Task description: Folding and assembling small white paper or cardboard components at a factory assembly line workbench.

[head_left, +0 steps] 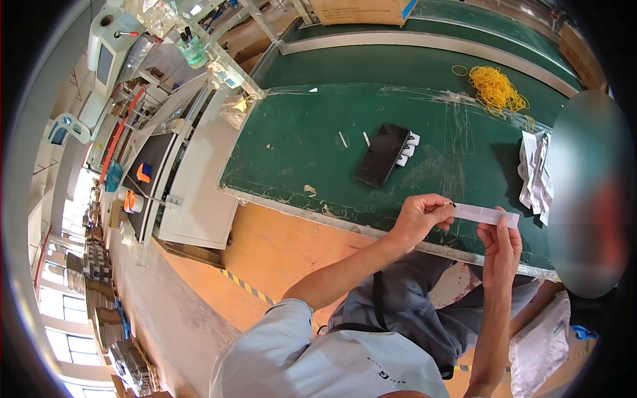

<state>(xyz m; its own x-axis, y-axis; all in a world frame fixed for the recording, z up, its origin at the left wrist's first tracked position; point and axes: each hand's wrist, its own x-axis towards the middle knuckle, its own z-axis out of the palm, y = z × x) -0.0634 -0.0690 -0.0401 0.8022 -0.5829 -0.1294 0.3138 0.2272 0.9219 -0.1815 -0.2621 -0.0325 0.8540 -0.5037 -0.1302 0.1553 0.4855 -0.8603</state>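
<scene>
A narrow white paper strip (479,213) with faint print stretches between my two hands above the near edge of the green table. My left hand (423,217) pinches its left end, where a small dark bit shows at the fingertips, too small to make out. My right hand (501,249) grips the right end, thumb on top and fingers beneath. Beyond my left hand a black phone-like slab (383,155) lies flat, with several small white folded pieces (410,147) along its right side. To the right of my hands lies a pile of white folded paper strips (536,176).
A heap of yellow rubber bands (494,89) lies at the table's far right. Two thin white scraps (366,138) rest left of the slab. The green tabletop (285,146) has torn tape along its edges. A blurred patch covers the far right. A cardboard box (361,11) stands at the back.
</scene>
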